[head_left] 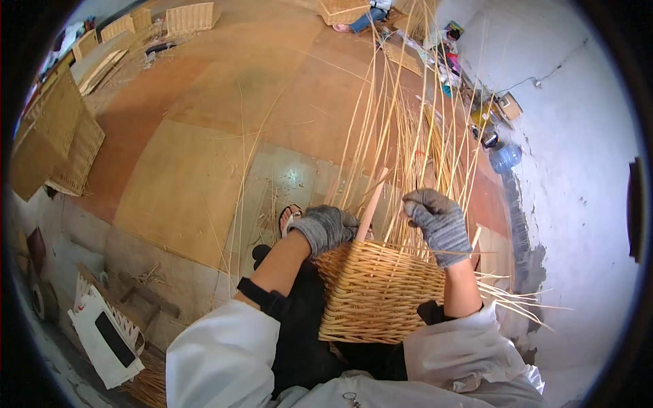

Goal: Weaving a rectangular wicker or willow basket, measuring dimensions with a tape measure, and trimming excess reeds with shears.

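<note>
A partly woven wicker basket (384, 292) rests in my lap, with long pale rods rising from its far side. At its near left corner a flat wooden stake (371, 204) stands up, leaning a little. My left hand (330, 229), in a grey knit glove, is at the rim beside this stake; its fingers are curled, and what they grip is hidden. Above the right part of the rim, my right hand (439, 221), gloved alike, is closed with thumb and fingers together among the upright rods (423, 163). Whatever it pinches is too small to make out.
Loose rod ends (517, 299) stick out to the right, toward the white wall (578, 204). Finished wicker panels (71, 136) lean at the left. A blue water jug (505, 158) stands by the wall. Another person (371, 17) sits far off. A white slotted object (105, 333) is at lower left.
</note>
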The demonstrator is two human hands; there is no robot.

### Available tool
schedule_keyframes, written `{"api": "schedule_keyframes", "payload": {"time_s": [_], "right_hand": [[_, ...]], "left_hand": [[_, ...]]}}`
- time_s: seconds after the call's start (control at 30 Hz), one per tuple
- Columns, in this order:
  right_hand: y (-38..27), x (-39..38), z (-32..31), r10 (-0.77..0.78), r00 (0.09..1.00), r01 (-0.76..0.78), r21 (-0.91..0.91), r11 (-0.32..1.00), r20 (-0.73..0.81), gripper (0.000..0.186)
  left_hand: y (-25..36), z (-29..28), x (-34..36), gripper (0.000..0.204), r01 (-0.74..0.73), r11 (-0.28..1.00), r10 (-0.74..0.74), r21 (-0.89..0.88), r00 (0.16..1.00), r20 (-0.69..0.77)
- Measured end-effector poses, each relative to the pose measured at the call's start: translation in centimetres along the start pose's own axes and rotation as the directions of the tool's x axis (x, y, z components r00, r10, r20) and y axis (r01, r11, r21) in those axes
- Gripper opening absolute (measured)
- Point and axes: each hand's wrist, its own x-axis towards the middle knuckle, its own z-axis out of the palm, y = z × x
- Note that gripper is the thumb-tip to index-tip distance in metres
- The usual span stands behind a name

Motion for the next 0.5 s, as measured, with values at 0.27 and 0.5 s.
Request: {"api": "schedule_keyframes", "payload": {"time_s": [0.27, 0.5], "right_hand": [[3.5, -7.2, -6.5, 0.202, 0.968, -0.211, -0.046, 0.976, -0.148, 0.014], [5.9, -12.7, -4.7, -0.005, 0.994, -0.004, -0.084, 0.996, -0.109, 0.015]], "left_hand": [[-1.5, -1.8, -3.2, 0.036, -0.245, 0.969, 0.246, -0.020, 0.969, 0.034], [-1.9, 0.9, -1.7, 0.091, -0.428, 0.830, 0.393, -0.358, 0.904, -0.171]]}}
